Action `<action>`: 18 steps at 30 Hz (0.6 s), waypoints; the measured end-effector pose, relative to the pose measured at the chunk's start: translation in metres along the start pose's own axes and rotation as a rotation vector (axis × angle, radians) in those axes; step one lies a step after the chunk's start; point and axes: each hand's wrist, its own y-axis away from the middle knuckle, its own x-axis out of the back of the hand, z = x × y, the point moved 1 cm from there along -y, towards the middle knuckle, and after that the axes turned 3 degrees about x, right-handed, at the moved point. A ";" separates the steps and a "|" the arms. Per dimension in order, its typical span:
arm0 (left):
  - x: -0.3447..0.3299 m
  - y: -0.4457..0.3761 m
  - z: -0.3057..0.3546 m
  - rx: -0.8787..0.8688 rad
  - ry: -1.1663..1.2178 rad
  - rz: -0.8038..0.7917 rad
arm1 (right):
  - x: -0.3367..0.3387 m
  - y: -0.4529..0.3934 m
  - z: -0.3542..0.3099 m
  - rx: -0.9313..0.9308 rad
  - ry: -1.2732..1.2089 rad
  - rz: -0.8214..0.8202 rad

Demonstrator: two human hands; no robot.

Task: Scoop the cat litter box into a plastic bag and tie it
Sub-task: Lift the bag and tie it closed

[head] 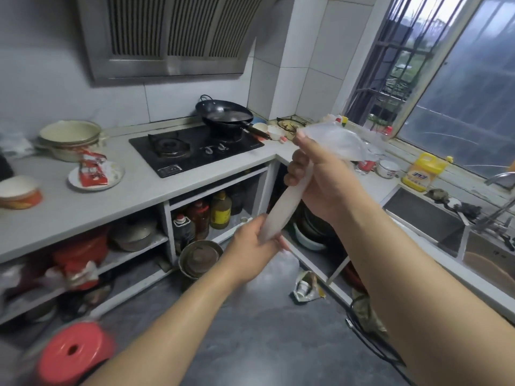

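Hands stretch a twisted plastic bag (289, 190): left hand (252, 246) and right hand (320, 176) fingers apparently curl around it.

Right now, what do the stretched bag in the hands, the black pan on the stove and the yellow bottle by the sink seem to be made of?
The translucent whitish bag, gripped by the left hand and right hand, looks like thin soft plastic film: light passes through it.
The black round pan seems dark metal, dully shiny.
The yellow squarish bottle looks like glossy rigid plastic.
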 end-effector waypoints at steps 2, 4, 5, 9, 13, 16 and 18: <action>0.014 0.003 -0.005 -0.002 -0.005 0.031 | -0.010 -0.009 0.004 -0.002 -0.042 -0.013; 0.026 0.007 -0.010 0.004 -0.018 0.053 | -0.021 -0.020 0.009 -0.001 -0.056 -0.013; 0.032 0.008 -0.013 0.007 -0.033 0.063 | -0.026 -0.025 0.011 0.000 -0.060 -0.010; 0.053 0.010 -0.019 0.009 -0.104 0.126 | -0.040 -0.043 0.025 -0.039 -0.076 -0.015; 0.070 0.005 -0.030 0.055 -0.248 0.196 | -0.047 -0.061 0.044 -0.120 -0.104 -0.019; 0.076 0.000 -0.040 0.111 -0.353 0.222 | -0.056 -0.077 0.057 -0.163 -0.091 -0.075; 0.076 -0.006 -0.042 0.128 -0.362 0.243 | -0.063 -0.086 0.062 -0.177 -0.065 -0.140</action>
